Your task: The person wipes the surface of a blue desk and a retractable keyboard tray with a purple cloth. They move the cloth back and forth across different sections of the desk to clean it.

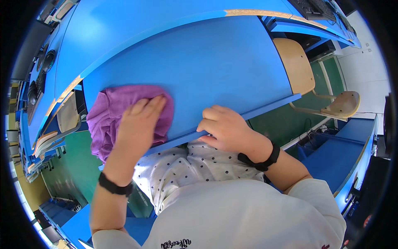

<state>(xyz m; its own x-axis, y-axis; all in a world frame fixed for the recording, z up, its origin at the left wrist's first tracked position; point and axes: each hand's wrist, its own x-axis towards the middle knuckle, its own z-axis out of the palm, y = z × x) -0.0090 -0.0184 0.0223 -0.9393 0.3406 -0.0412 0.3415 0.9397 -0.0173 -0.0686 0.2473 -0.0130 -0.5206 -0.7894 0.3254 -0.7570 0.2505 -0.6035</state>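
Note:
A crumpled purple cloth (103, 120) lies on the left part of a blue pull-out shelf (215, 54) and hangs over its front edge. My left hand (141, 120) rests on top of the cloth, fingers stretched out flat and close together. At the middle of the shelf's front edge, my right hand (226, 126) is curled round the raised blue lip, with its fingers above and its thumb on the near side. Both wrists wear black bands.
The blue desktop (124, 20) runs above the shelf, its edge chipped. Wooden chairs stand right (293, 66) and left (68, 114). A black keyboard (313, 9) sits far right; computer mice (49, 61) and another keyboard are at left. My lap is directly below the shelf.

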